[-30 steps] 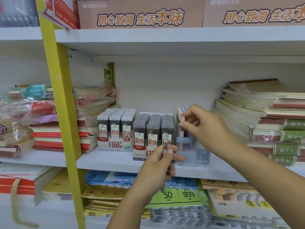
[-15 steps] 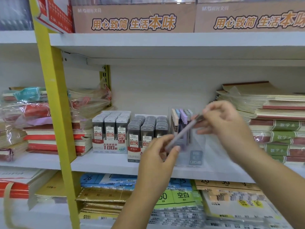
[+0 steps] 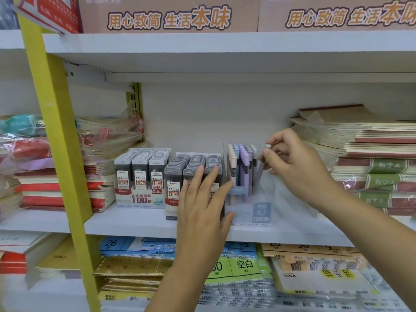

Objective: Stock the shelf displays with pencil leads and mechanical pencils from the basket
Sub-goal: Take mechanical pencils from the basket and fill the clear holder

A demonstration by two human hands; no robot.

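Two hands: left (image 3: 202, 206) flat, right (image 3: 297, 167) on pencil (image 3: 260, 173).

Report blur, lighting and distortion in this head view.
Head view: lighting is even and soft, with no hard glare; wide-angle bending tilts the yellow upright and bows the shelf edge; the left hand is motion-smeared; the right hand and its mechanical pencil are slightly soft; the lead box labels are legible.
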